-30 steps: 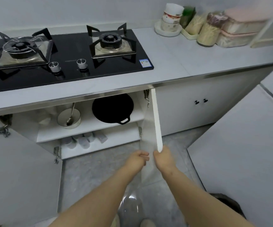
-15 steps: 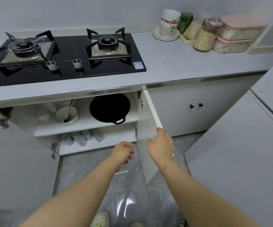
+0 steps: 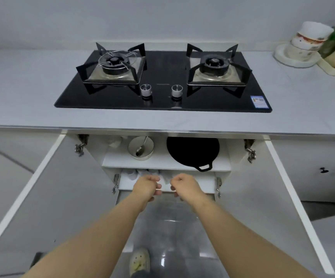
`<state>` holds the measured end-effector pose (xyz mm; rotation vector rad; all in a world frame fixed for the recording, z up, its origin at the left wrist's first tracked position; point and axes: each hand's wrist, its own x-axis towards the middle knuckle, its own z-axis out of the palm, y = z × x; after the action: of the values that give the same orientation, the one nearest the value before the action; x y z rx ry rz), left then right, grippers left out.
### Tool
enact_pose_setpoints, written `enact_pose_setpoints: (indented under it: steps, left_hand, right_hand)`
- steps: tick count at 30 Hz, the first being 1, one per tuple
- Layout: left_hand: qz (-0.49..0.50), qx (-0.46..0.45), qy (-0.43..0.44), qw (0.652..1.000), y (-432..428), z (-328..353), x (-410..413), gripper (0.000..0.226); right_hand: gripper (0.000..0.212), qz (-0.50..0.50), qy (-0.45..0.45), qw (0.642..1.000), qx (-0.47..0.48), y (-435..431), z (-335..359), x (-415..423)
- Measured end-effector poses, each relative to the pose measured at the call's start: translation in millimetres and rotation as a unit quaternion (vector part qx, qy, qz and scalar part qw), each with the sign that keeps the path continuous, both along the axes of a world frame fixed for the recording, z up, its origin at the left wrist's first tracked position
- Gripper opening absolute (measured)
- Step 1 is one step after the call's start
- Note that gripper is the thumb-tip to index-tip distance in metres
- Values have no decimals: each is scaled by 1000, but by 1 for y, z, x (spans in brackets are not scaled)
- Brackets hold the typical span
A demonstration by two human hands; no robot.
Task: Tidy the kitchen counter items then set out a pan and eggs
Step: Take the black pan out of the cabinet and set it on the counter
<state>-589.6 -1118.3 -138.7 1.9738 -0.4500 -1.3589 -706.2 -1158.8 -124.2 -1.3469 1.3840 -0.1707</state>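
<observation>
Swinging clear of the right hand (image 3: pixel 186 187), the right cupboard door (image 3: pixel 283 197) now stands as wide as the left door (image 3: pixel 52 187) — half a second ago that hand was at its edge. That leaves the pan (image 3: pixel 192 151) within reach, lying on the upper shelf (image 3: pixel 162 163) beside a bowl (image 3: pixel 141 147) with a spoon; no eggs show. Both hands have come together low before the lower shelf (image 3: pixel 202 183) — the left hand (image 3: pixel 146 187) near the right, fingers loosely curled, holding nothing visible; whether they touch the shelf edge I cannot tell.
</observation>
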Motion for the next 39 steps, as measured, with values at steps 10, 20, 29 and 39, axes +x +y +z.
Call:
enact_pose_setpoints:
  steps: [10, 20, 29, 39]
  left_hand:
    - [91, 69, 20, 993, -75, -77, 123, 15]
    - [213, 3, 92, 973, -142, -197, 141, 36]
    - [205, -79, 124, 968, -179, -267, 174, 31]
    - [97, -7, 58, 994, -97, -182, 148, 29]
  right_hand:
    - [18, -35, 36, 995, 88, -58, -88, 107]
    - [16, -84, 10, 989, 123, -110, -195, 117]
    - [9, -121, -60, 979, 155, -124, -255, 112]
    - [9, -157, -63, 970, 172, -111, -187, 106]
